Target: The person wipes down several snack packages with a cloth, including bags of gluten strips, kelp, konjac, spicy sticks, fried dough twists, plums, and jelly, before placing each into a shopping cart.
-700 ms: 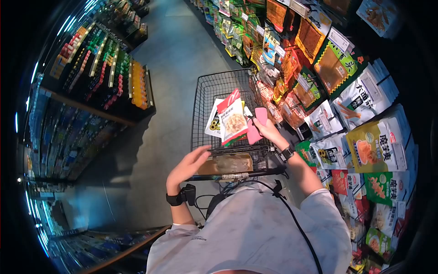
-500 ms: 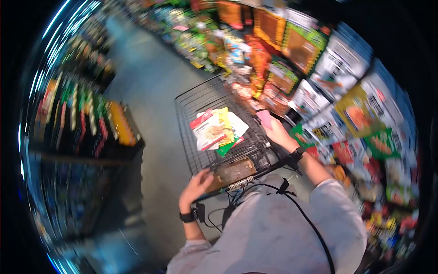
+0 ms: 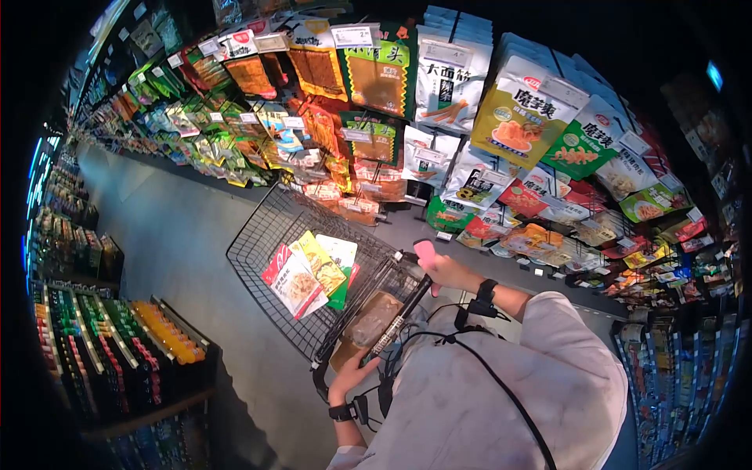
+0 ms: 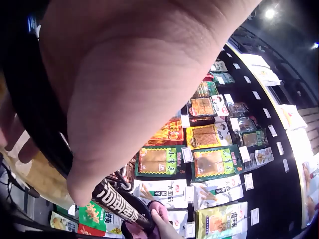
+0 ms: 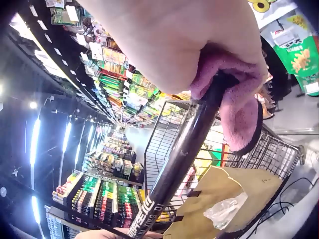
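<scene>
Clasping cart handle (image 3: 388, 335), right grip (image 3: 449, 272) around pink band (image 3: 424, 252) (against the handle), left grip (image 3: 352, 378) around opposite end.

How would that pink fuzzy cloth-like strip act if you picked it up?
The pink fuzzy cloth-like strip would probably flop, because it bends around the black tube-shaped handlebar. It may be light, since it looks thin. Its fuzzy surface probably wouldn't slip easily from the right hand.

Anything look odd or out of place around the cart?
Only a pink strip sitting around the cart handle under the right hand: one end sticks out, unlike a fitted part. I see no spill.
</scene>
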The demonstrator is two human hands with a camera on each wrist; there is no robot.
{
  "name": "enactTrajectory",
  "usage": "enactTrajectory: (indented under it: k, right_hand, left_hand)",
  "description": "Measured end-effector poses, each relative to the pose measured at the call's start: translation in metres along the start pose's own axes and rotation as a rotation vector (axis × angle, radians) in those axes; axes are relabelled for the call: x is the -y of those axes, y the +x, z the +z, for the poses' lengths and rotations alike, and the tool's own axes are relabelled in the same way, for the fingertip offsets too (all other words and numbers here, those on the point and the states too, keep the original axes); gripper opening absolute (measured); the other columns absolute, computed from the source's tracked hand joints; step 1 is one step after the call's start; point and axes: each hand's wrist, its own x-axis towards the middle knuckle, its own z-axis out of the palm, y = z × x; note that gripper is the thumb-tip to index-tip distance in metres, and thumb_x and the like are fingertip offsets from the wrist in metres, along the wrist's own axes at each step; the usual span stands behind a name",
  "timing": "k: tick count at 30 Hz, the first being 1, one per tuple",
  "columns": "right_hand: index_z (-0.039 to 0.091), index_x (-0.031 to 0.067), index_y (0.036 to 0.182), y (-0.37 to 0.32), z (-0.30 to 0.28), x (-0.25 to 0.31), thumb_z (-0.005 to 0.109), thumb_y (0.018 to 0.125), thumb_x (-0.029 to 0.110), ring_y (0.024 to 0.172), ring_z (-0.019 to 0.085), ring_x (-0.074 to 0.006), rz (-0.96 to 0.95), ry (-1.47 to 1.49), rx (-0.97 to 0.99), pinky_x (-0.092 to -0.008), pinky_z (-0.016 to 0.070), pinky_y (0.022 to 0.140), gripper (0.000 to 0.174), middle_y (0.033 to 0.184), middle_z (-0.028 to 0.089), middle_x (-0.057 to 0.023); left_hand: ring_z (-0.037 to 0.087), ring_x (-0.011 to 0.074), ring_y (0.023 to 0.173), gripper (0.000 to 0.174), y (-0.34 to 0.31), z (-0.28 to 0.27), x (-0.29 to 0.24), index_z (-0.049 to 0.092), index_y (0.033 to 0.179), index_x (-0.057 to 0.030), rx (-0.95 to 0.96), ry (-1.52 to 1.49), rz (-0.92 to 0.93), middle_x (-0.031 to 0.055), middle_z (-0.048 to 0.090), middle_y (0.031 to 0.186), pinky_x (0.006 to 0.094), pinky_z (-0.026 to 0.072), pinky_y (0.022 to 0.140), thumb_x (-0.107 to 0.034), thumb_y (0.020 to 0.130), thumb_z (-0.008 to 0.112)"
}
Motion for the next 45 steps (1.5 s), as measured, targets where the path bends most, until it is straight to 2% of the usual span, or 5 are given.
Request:
enactTrajectory:
  k: [21,25,34,39,45]
  right_hand:
    - [0.049,-0.001,0.119,0.075,0.084,0.043,0.049,0.104,0.028,0.061,0.071,-0.0231,-0.224,0.142,0.169,-0.0375,0.0562,0.057,0.033,0.079,0.064,-0.011]
    - [0.055,0.0005,0.122,0.125,0.083,0.019,0.052,0.104,0.041,0.063,0.064,-0.0116,-0.266,0.315,0.196,-0.0308,0.051,0.055,0.045,0.084,0.061,-0.0016]
    - [0.06,0.009,0.076,0.111,-0.047,-0.004,0.056,0.102,0.045,0.047,0.044,-0.0076,-0.115,0.527,-0.562,-0.028,0.0337,0.045,0.045,0.057,0.049,0.0046]
    - [0.055,0.0008,0.125,0.15,-0.1,-0.05,0.059,0.101,0.034,0.069,0.056,-0.0143,-0.443,0.347,-0.922,-0.0305,0.0486,0.057,0.042,0.098,0.057,-0.0055]
    - [0.051,0.0049,0.116,0.158,-0.112,-0.047,0.062,0.1,0.028,0.056,0.049,-0.0076,-0.382,0.689,-0.691,-0.0247,0.0398,0.046,0.03,0.081,0.055,-0.0001]
  left_hand:
    - [0.069,0.0246,0.108,0.061,-0.037,-0.075,0.025,0.062,0.132,-0.0101,-0.668,0.056,0.081,0.015,0.072,0.114,0.0356,0.0519,0.092,-0.022,0.078,0.086]
    - [0.054,0.0275,0.125,0.053,-0.018,-0.077,0.035,0.064,0.131,-0.0195,-0.874,0.503,-0.047,0.0087,0.065,0.12,0.0511,0.0209,0.12,-0.031,0.081,0.078]
    - [0.043,0.03,0.134,0.057,0.019,-0.1,0.039,0.055,0.134,-0.0199,-1.044,0.633,-0.079,0.0083,0.054,0.132,0.0558,0.0182,0.119,-0.031,0.082,0.074]
    - [0.045,0.0286,0.132,0.063,0.036,-0.119,0.041,0.053,0.137,-0.0217,-1.062,0.66,-0.102,0.0085,0.055,0.129,0.0561,0.0188,0.119,-0.031,0.08,0.076]
    - [0.043,0.0275,0.133,0.067,0.045,-0.13,0.024,0.053,0.138,-0.0208,-1.019,0.617,-0.164,0.0088,0.054,0.13,0.0554,0.0163,0.12,-0.032,0.076,0.078]
